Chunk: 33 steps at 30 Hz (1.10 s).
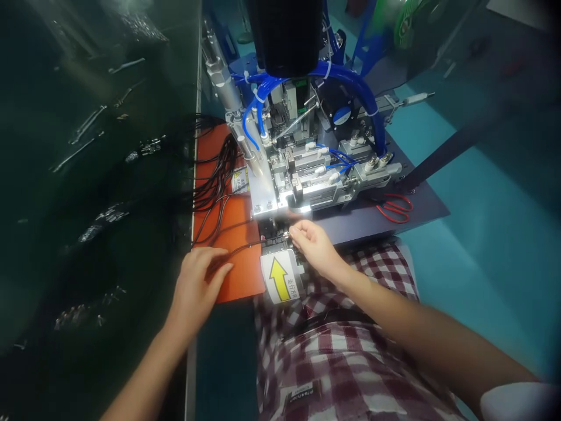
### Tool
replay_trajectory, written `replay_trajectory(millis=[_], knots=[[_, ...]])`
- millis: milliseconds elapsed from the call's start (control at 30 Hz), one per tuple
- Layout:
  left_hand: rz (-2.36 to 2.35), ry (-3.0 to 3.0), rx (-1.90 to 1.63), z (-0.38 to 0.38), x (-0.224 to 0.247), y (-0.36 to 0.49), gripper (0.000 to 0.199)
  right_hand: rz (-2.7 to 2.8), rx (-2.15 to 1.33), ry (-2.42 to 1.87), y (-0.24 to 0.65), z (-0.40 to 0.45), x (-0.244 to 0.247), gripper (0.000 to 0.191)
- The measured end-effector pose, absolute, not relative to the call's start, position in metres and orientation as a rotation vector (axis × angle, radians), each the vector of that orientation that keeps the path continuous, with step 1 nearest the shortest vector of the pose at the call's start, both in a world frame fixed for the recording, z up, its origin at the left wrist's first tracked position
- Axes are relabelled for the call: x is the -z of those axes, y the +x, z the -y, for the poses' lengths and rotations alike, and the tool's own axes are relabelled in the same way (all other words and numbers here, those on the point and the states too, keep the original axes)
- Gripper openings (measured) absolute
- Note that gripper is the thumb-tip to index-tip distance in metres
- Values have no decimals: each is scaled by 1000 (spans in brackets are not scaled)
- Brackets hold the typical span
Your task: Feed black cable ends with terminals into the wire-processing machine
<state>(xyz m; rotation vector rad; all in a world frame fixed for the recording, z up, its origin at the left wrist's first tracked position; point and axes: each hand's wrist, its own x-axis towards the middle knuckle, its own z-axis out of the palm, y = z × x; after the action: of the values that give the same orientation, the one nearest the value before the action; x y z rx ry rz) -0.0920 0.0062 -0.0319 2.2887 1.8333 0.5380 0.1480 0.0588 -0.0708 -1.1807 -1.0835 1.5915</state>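
**Two hands feed a black wire into a machine**

A big silver machine (302,169) with blue tubes (350,82) stands at the middle of the desk (482,222). An orange mat (236,234) lies on the machine's left side, near the desk's front edge. A bunch of black wires (214,175) lies across the mat. Red scissors (394,207) rest to the right of the machine.

A white tag with a yellow arrow (280,278) sits at the front edge.

The left hand (197,289) lies flat on the mat's front corner, fingers together, pressing on one black wire (245,248). The right hand (313,242) pinches the wire's shiny tip (287,235) with fingers clamped on it, just in front of the machine.
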Motion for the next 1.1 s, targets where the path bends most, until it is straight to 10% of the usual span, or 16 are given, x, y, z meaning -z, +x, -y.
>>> replay_trajectory(millis=[400, 1100], knots=[[-1498, 3030, -59, -22, 25, -115, 38, 1166, -1515, -1231, 146, -59, 76, 25], [-1935, 2778, -243, 5, 52, -100, 42, 1318, -1532, -1570, 239, 46, 149, 43]])
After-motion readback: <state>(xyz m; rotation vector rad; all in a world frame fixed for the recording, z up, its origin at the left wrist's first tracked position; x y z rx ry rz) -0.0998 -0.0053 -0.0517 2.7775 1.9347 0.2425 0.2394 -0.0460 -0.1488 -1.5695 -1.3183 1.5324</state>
